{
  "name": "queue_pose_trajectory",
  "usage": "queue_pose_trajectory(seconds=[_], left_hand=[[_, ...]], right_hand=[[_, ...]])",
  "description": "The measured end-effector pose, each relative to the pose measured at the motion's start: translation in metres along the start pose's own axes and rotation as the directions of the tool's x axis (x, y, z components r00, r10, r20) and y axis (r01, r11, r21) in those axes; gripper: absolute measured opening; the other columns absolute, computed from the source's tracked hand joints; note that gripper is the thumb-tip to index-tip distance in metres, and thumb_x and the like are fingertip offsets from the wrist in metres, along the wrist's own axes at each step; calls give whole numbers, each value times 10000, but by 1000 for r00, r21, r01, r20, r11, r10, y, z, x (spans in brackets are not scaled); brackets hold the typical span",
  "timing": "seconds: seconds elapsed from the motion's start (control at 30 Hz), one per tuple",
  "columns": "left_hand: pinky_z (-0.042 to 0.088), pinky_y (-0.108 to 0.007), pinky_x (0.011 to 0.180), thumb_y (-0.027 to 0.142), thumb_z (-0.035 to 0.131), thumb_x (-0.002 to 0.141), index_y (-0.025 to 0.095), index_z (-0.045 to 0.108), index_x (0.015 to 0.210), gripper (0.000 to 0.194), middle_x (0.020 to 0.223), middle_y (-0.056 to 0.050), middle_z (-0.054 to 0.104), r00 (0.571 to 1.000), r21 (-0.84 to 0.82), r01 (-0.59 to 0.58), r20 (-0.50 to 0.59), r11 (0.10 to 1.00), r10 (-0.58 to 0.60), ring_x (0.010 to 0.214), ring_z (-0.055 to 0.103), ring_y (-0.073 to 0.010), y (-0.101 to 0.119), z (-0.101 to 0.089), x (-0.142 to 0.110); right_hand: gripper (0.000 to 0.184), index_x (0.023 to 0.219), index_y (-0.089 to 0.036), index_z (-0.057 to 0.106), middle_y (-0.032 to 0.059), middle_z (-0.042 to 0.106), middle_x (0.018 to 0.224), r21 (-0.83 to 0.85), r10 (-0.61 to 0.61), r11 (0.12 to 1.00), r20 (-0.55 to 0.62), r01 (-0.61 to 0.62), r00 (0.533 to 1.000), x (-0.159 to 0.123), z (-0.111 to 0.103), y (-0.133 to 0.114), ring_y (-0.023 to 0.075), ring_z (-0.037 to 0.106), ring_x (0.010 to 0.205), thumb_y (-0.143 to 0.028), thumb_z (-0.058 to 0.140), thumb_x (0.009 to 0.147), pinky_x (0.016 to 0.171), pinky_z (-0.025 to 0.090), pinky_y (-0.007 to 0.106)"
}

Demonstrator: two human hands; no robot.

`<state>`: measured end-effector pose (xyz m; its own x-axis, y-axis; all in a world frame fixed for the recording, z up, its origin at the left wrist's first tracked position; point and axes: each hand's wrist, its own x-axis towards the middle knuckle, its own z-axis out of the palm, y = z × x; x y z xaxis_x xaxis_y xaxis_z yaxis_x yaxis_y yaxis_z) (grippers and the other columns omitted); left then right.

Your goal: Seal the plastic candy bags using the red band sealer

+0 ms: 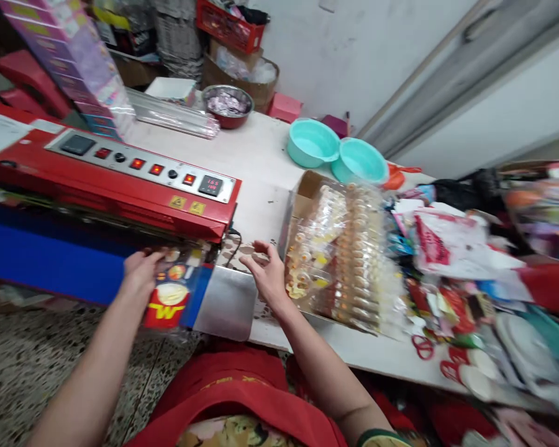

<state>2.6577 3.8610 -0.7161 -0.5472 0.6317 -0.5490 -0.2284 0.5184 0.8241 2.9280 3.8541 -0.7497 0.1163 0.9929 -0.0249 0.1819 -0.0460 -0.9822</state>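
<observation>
My left hand [141,269] is closed on the upper left edge of a clear plastic packet [171,293], which shows a red piece with a yellow M-like mark and small colourful pieces inside. The packet lies over the blue conveyor belt [74,251], its top edge against the front of a red band sealing machine [168,202]. My right hand [269,277] hovers by the metal plate [226,304] at the belt's end, fingers apart and holding nothing. Just right of it stands an open cardboard box [302,205] filled with rows of clear-wrapped packets [358,261].
Two turquoise basins [313,143] stand behind the box. A steel bowl [228,105] and long clear plastic strips [172,113] lie behind the machine. Heaped packets [447,242] and red-handled scissors [422,347] cover the table's right side. A tall stack of boxes [74,62] rises at left.
</observation>
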Motion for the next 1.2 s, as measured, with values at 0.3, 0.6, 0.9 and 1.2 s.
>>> queue_pose_trajectory(seconds=[0.3,0.6,0.9,1.2], left_hand=[[353,-523,1058,318,684,773,182,577,1050,326,1185,-126,622,437,632,-727,123,269,891,1165,550,-314,-31,1,-34],[460,-371,1013,345,694,785,221,552,1273,524,1293,-96,602,545,28,-657,708,753,449,1142,596,-216,-31,108,-131],[534,-255,626,377,790,674,144,754,845,291,838,-70,745,609,-183,-90,768,979,200,707,658,-158,20,142,-165],[474,-227,469,317,864,482,123,672,640,315,549,-34,667,919,-76,123,386,990,-85,465,582,-124,-39,92,-92]], right_hand=[[320,712,-200,680,165,584,1185,-789,-154,585,116,185,981,-12,-202,43,362,503,1161,-513,722,765,974,399,550],[71,802,-228,737,56,753,976,-387,-299,869,90,310,950,-25,-197,-82,215,714,882,-288,711,829,832,563,375],[39,817,-250,772,36,765,902,-168,-241,950,147,264,959,-26,-155,-122,210,731,819,-257,759,781,784,611,352],[313,801,-172,756,65,758,773,186,272,930,229,-316,935,-23,-43,-18,207,710,706,-372,855,582,690,587,338]])
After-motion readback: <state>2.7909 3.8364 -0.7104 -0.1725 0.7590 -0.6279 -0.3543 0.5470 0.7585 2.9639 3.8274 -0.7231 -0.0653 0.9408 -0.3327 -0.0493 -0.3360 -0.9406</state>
